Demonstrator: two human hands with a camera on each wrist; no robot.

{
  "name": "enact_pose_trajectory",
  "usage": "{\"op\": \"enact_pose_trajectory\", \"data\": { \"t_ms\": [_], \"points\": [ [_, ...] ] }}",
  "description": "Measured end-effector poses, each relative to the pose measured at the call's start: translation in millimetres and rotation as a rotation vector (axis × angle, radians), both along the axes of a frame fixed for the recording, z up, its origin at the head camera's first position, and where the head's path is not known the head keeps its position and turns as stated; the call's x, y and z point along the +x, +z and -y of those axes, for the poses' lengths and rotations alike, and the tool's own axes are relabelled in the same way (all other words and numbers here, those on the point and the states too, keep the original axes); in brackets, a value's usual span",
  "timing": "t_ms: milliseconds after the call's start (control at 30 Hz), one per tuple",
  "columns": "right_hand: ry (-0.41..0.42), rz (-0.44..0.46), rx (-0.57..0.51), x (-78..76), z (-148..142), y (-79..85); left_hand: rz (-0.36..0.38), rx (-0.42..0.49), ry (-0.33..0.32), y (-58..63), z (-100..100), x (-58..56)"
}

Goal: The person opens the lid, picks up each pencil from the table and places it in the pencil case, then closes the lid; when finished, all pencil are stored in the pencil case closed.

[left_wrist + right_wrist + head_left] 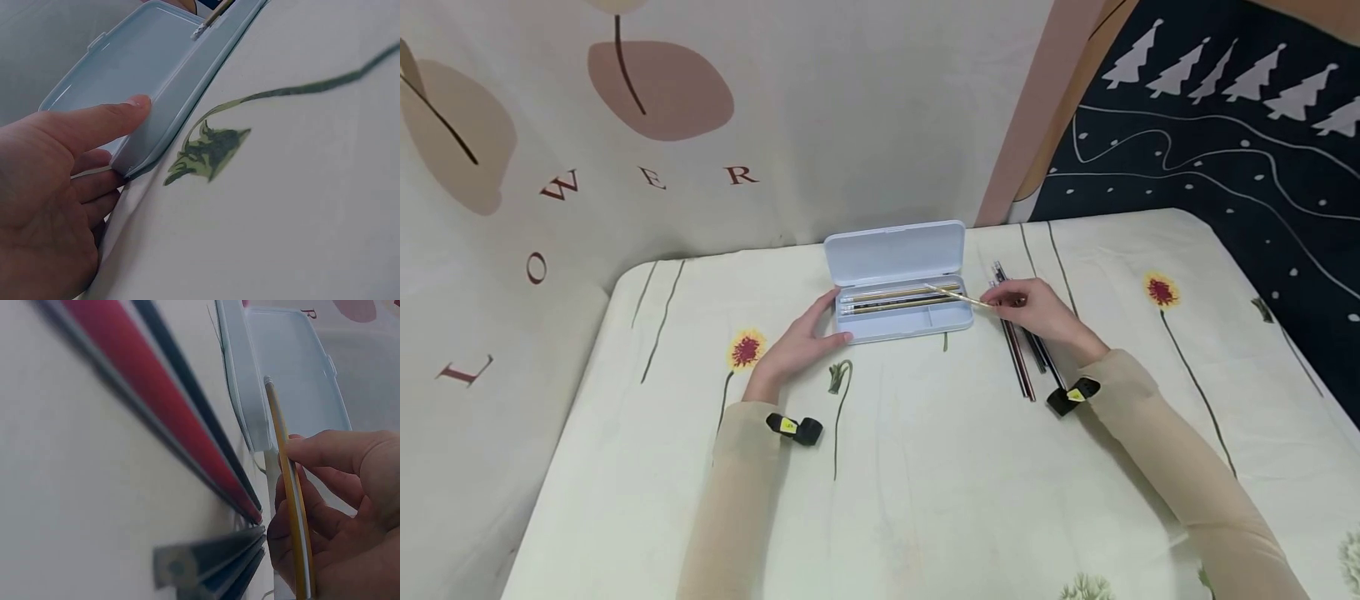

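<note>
A pale blue pencil case point(895, 325) lies on the cloth with its lid point(895, 254) raised. Gold and dark pencils point(887, 306) lie lengthwise in its long compartment. My left hand point(793, 350) holds the case by its left end; in the left wrist view the thumb point(119, 119) is over the front corner and the fingers are at the end wall. Between thumb and fingers, my right hand point(1033, 308) pinches a gold striped pencil point(290, 475), whose far end reaches over the case's right part. More pencils point(1017, 362), dark and red, lie beneath and in front of this hand.
The table carries a white cloth point(887, 467) with printed flowers and stems. A pale printed curtain point(880, 108) hangs close behind the case, and a dark one with white trees point(1210, 150) hangs at the right. Both wrists wear small black cameras.
</note>
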State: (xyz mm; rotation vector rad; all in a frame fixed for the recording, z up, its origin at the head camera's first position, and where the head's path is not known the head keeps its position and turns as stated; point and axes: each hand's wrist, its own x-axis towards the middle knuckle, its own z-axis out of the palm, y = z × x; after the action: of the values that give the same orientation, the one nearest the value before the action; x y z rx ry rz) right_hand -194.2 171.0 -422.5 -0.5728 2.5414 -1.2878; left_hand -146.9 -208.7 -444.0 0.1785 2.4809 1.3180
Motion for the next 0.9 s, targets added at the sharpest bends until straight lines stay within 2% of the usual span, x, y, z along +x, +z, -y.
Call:
{"op": "enact_pose_trajectory", "data": {
  "t_ms": [433,900],
  "points": [
    [0.105,-0.094,-0.039,-10.5,30.3,5.6,0.004,0.005,0.004,1.1,0.0,2.0],
    [0.184,-0.076,-0.056,-23.6,65.5,3.4,-0.009,-0.014,0.011,0.1,-1.2,0.8]
  ]
}}
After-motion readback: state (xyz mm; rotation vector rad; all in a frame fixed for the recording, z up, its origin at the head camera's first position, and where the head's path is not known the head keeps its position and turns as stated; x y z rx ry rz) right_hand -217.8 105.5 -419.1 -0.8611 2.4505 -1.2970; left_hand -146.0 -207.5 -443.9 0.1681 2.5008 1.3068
